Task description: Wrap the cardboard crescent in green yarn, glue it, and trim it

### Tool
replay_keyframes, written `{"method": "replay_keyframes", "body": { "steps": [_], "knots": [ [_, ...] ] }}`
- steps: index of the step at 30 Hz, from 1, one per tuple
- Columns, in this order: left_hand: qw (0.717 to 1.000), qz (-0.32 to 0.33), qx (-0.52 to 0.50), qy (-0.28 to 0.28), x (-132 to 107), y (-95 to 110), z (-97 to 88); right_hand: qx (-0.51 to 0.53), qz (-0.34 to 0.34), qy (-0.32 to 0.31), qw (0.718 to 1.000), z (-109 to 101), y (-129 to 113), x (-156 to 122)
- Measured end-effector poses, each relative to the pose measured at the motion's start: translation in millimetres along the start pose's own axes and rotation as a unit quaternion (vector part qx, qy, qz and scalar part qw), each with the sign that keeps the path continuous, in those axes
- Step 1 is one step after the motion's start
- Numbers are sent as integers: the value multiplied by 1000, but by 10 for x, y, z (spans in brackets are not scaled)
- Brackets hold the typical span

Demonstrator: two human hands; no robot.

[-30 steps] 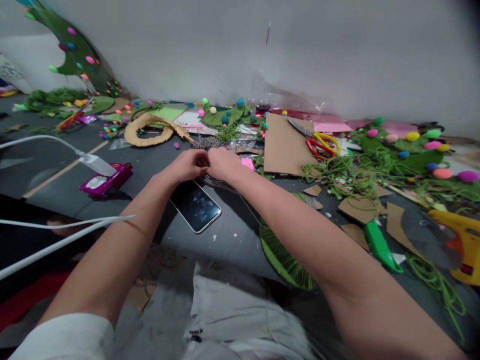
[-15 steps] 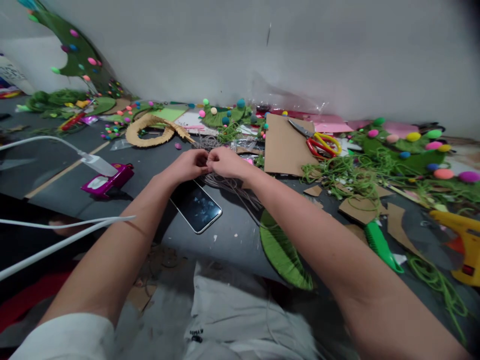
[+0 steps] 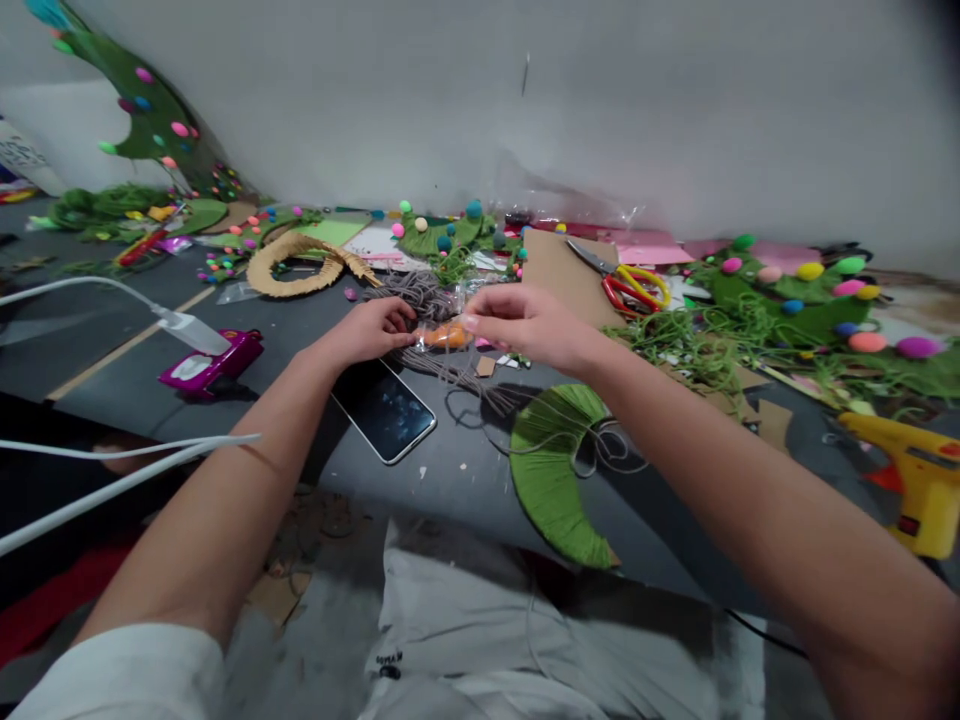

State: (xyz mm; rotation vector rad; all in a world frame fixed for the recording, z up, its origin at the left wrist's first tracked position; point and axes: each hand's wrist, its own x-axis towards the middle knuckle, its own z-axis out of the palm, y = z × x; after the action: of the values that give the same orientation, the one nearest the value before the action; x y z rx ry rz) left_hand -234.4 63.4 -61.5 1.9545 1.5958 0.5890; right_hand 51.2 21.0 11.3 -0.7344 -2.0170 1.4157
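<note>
My left hand [image 3: 375, 328] and my right hand [image 3: 525, 325] are raised over the dark table, fingers pinched. Between them is stretched a small clear plastic packet [image 3: 444, 335] with something orange inside; each hand pinches one end. Under the packet lies a bundle of grey yarn [image 3: 427, 300], whose strands trail toward me across the table. A smartphone [image 3: 384, 409] lies face up just below my left wrist. A green yarn-wrapped crescent [image 3: 551, 470] lies below my right forearm.
Red and yellow scissors [image 3: 630, 283] lie on brown cardboard [image 3: 559, 270] at the back. A yellow glue gun [image 3: 911, 475] is at the right, a magenta device [image 3: 210, 362] with a white cable at the left. A tan yarn crescent [image 3: 300, 262], green felt pieces, pompoms and loose green yarn [image 3: 697, 345] are scattered about.
My hands were together over the grey yarn; now the right hand has pulled to the right and the orange-filled clear packet shows between them. The view has shifted a little.
</note>
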Motion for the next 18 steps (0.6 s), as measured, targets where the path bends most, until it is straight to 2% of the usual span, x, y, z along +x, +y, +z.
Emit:
{"method": "replay_keyframes", "body": {
  "steps": [3, 5, 7, 9, 10, 12, 14, 16, 18],
  "knots": [
    [996, 2, 71, 55, -67, 72, -79, -35, 36, 30, 998, -182, -11, -279],
    [990, 4, 92, 108, -186, 240, -98, -57, 48, 72, 995, -301, -78, -504],
    [984, 20, 88, 151, -373, 537, -45, -71, 45, 109, 991, -382, -203, -749],
    [986, 49, -8, 161, -614, 947, 94, -79, 37, 135, 987, -394, -372, -999],
    [986, 86, -76, 116, -743, 1177, 190, -85, 39, 140, 986, -371, -465, -1119],
    [967, 168, -190, 4, -981, 1627, 407, -110, 44, 151, 981, -282, -645, -1333],
    [943, 229, -233, -60, -1153, 1994, 614, -138, 50, 150, 978, -181, -785, -1499],
    [928, 247, -261, -95, -1240, 2218, 774, -163, 52, 156, 973, -129, -865, -1624],
    [906, 231, -330, -129, -1270, 2296, 869, -191, 54, 177, 964, -163, -893, -1743]
  ]
}}
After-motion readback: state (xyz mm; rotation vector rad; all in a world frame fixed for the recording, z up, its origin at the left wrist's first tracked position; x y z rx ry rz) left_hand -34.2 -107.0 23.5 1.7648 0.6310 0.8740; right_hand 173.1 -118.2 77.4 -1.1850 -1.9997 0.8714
